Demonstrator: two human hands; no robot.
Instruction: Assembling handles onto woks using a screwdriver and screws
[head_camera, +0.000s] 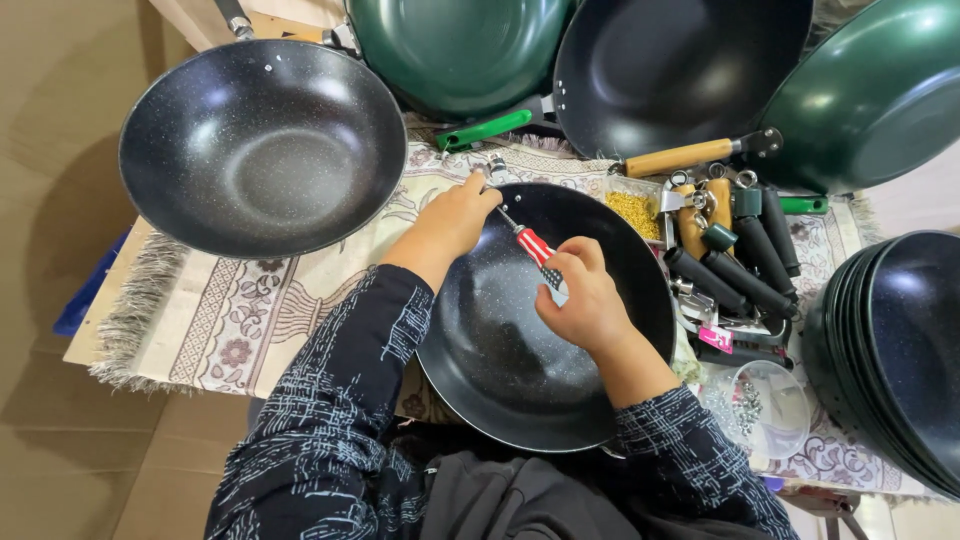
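Head view: two hands at work on a black speckled wok (500, 350) with a screwdriver (533, 244).

The wok lies near the person, on a patterned cloth (230, 320). The right hand (585, 300) is closed around the screwdriver's red handle, hiding most of it; the thin shaft runs to the wok's far rim. There the left hand (452, 220) is curled over the rim, its fingertips hidden, so whatever it pinches cannot be made out. To the right lie loose black and wooden handles (735, 260) and a clear tub of screws (765, 405). Green and black pans along the far edge and a stack of pans at the right are cut off by the frame.
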